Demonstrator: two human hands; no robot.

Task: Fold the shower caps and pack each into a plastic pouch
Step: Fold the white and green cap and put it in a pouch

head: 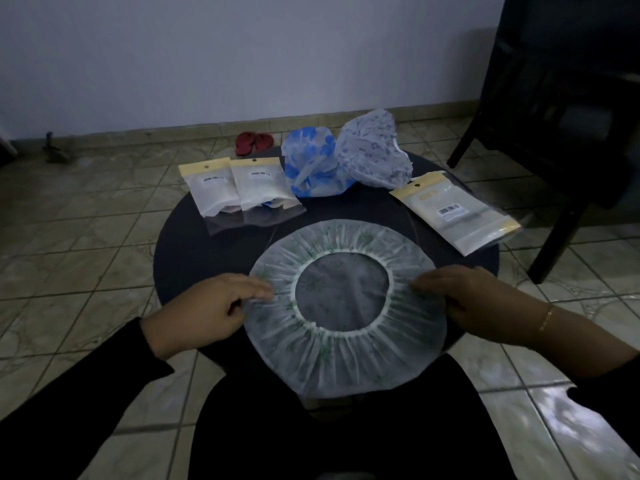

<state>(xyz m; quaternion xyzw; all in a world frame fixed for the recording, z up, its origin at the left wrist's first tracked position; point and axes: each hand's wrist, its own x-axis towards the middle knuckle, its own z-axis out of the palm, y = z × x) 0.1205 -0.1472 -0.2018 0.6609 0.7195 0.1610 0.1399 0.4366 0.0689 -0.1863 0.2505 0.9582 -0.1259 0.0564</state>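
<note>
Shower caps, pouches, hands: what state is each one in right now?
Green-print shower cap: spread flat, opening up, unfolded.
Blue-flowered cap: crumpled, unfolded.
Purple-print cap: crumpled, unfolded.
Two left pouches: filled, lying flat.
Right pouch: lying flat; contents unclear.
Left hand: fingers resting on green cap's edge.
Right hand: holding cap's opposite edge.
</note>
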